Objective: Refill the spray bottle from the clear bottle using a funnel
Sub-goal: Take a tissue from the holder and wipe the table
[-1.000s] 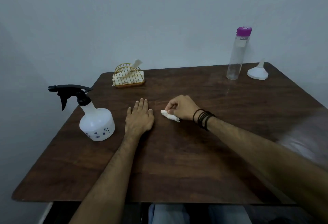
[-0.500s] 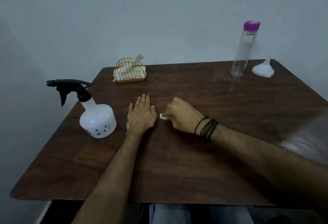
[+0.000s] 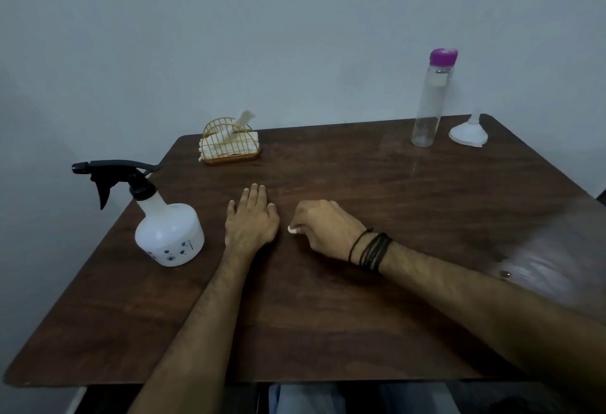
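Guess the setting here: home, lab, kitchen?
Likely a plain home room: a dark wooden table against a bare wall, a wire napkin holder, a household spray bottle. No lab gear visible.

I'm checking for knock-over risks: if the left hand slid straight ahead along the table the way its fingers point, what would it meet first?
Probably nothing close: the left hand lies flat, fingers pointing at bare table just right of the napkin holder. Depth is unclear, so it might clip the holder's right end.
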Tool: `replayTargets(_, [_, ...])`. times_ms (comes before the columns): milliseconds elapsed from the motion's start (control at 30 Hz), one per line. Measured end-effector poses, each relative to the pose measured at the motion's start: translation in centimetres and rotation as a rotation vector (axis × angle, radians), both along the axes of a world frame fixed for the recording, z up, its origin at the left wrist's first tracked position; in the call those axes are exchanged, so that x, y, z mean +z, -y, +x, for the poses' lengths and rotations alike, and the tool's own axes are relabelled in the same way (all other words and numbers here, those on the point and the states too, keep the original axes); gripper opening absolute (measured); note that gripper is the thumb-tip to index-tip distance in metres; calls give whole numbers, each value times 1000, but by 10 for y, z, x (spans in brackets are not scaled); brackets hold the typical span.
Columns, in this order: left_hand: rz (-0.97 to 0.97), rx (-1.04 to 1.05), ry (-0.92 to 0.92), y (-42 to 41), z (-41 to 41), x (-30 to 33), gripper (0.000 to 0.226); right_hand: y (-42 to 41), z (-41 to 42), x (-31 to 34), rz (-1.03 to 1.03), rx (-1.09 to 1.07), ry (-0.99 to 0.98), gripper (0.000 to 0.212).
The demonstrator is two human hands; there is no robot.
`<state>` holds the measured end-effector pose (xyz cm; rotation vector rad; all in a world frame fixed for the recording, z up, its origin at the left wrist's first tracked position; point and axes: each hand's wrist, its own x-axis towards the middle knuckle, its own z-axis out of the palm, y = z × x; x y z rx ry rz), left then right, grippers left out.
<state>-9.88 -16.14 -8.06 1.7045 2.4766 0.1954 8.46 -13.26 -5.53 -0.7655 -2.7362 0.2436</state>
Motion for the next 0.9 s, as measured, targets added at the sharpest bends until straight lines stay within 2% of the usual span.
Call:
replayTargets(100, [-5,61,22,-5,12,0,63,-7,11,-3,-36,-34,-19,19])
replayTargets(367, [-21,56,35,1,16,6,68,-109,21,12,-52,-457,-39,24])
replayTargets(500, [-31,52,24,0,16,5,68,-114,52,14,-80,-550,-30,27])
replayTargets(667, [-39,68,15,-7,21,4,67,-45,66,8,-116,-404,-74,17])
replayTargets(800, [-15,57,22,-5,21,2,65,16,38,4,-157,-178,-115,12])
replayTargets(900, [14,45,26,-4,19,-1,62,23,14,5,-205,-104,-123,11])
